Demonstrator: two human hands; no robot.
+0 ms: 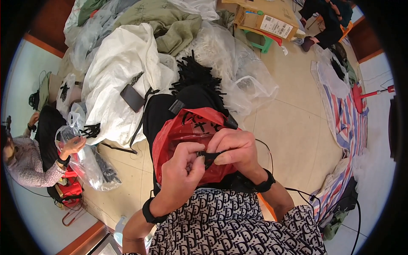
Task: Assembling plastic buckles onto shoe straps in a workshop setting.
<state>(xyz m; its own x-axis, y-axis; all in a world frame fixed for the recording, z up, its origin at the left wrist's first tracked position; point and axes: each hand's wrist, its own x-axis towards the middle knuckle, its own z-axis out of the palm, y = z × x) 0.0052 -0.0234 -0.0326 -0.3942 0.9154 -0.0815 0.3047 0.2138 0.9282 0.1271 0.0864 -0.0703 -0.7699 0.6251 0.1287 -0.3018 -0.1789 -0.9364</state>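
My left hand (180,174) and my right hand (236,149) meet over my lap. Between their fingertips they pinch a small black fabric strip (208,159), which looks folded or looped. Underneath lies an open red plastic bag (166,142) with dark printing, spread across my black-clad thighs. A few small dark bits show inside the bag, close to my left fingers, too small to make out. Beyond the bag, a heap of short black strips (196,75) rests at my knees.
White sacking (114,72) carries a phone (132,98); clear plastic and green cloth (178,34) lie behind. At left, a seated person (32,159) reaches toward black strips by a clear bag. Far right, another person (327,25) sits near a cardboard box (270,23). Striped sheeting (344,114) borders the right wall.
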